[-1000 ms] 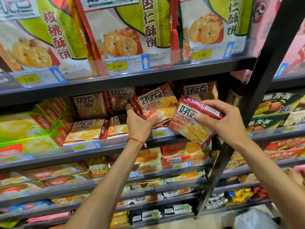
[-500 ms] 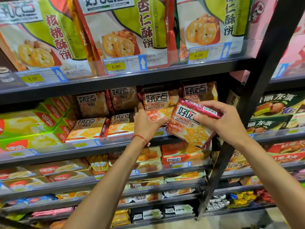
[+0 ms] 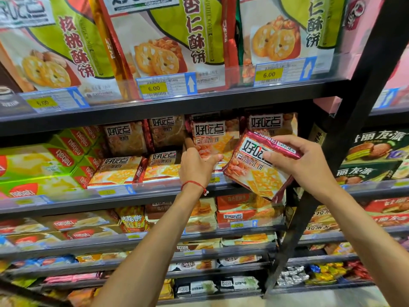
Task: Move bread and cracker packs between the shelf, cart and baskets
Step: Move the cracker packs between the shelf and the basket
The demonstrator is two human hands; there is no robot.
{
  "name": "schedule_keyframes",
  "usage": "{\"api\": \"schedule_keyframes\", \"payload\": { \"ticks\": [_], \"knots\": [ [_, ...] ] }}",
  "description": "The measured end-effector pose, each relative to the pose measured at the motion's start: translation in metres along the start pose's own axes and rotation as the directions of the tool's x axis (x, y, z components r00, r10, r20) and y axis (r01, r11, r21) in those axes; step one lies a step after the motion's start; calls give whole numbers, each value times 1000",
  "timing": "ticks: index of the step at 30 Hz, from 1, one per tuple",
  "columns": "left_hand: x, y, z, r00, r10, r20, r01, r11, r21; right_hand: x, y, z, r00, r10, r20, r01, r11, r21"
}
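My right hand grips a red-edged cracker pack by its top, holding it tilted in front of the middle shelf. My left hand, with a red string on the wrist, is closed on the lower edge of another cracker pack that stands upright on that shelf. More packs of the same brand lie and stand to the left of it.
A black shelf upright runs diagonally just right of my right hand. Large biscuit bags fill the shelf above. Green and yellow boxes sit at the left. Lower shelves hold several more packs.
My left hand has pushed its pack back onto the shelf until it stands upright. My right hand has kept its pack almost in place, slightly higher.
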State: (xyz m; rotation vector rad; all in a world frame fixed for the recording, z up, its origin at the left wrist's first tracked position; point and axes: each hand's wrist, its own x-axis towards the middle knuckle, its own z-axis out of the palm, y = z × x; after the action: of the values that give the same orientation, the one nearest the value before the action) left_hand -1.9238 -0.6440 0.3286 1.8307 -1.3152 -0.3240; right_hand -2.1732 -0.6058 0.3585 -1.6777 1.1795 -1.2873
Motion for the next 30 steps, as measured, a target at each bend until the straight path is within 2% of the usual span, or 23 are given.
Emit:
{"api": "schedule_keyframes", "payload": {
  "ticks": [6, 14, 16, 20, 22, 23, 25, 26, 28, 30],
  "knots": [
    [-3, 4, 2, 1000, 7, -18, -5, 998, 69, 1, 1, -1, 1000, -5, 11, 5, 1000, 10],
    [-8, -3, 0, 1000, 14, -21, -14, 1000, 25, -2, 5, -4, 1000, 20, 5, -20, 1000, 8],
    [-15, -2, -4, 995, 63, -77, -64, 998, -10, -3, 4, -6, 999, 33, -7, -33, 999, 9],
    [-37, 1, -14, 936, 278, -215, -314, 937, -156, -3, -2, -9, 999, 44, -2, -44, 999, -2],
    [-46, 8, -22, 910, 391, -141, -415, 870, -266, -3, -5, -11, 999, 46, 28, -46, 999, 7],
    [-50, 14, -25, 905, 425, -33, -411, 848, -335, -3, -7, -12, 998, 43, 41, -44, 999, 9],
    [-55, 24, -27, 869, 435, 236, -299, 843, -448, -4, -10, -14, 998, 36, 51, -37, 999, 21],
    [-56, 27, -24, 839, 434, 327, -250, 842, -477, -4, -11, -14, 998, 33, 48, -35, 999, 36],
    [-57, 29, -16, 808, 446, 385, -219, 834, -506, -5, -11, -13, 999, 29, 30, -31, 996, 89],
    [-58, 30, -8, 829, 437, 349, -210, 821, -531, -7, -9, -11, 999, 25, -27, -19, 982, 189]
  ]
}}
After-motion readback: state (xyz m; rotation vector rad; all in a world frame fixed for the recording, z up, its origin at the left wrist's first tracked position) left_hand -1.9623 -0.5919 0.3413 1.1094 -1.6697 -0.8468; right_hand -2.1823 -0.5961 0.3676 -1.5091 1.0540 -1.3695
